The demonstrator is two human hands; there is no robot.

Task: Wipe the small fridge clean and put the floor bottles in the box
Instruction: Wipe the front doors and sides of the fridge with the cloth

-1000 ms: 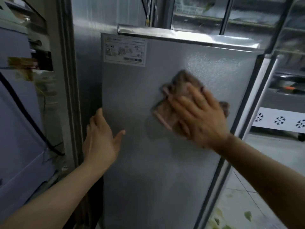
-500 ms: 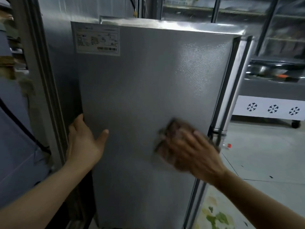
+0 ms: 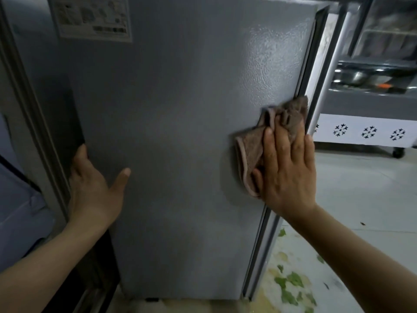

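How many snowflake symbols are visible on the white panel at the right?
3 whole ones in a row on the white panel: left, middle, right. A fourth seems to show partly beside the fridge edge; more may be hidden behind it.

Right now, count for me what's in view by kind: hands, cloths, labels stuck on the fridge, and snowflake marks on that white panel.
Hands: 2, the left hand and the right hand
Cloths: 1, the brown cloth
Labels on the fridge: 1, the label
Snowflake marks fully in view on the white panel: 3; a fourth may peek out at the fridge edge
Total: 7
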